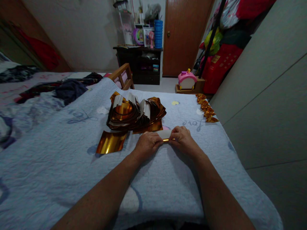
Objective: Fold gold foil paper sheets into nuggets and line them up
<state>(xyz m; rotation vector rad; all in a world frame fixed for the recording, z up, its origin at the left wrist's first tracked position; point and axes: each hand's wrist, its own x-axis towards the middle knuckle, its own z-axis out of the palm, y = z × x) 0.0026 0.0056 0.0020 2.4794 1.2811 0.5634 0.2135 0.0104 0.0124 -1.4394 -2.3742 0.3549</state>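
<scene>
Between my two hands lies a sheet of gold foil paper (165, 140), its near edge rolled into a thin shiny tube and its white back facing up beyond the roll. My left hand (149, 142) pinches the left end of the roll. At the right end, the fingers of my right hand (183, 140) are closed on it too. Just past my left hand sits a heap of curled gold foil sheets (124, 111) with white backs. One loose gold sheet (111, 142) lies left of my left hand, gold side up.
Several folded gold foil pieces (206, 108) form a row along the right edge of the blue patterned bedspread (79, 166). Rumpled clothes (72, 89) lie on the left. A pink toy (187, 80) stands beyond the far edge, and a pale cabinet (268, 95) borders the right side.
</scene>
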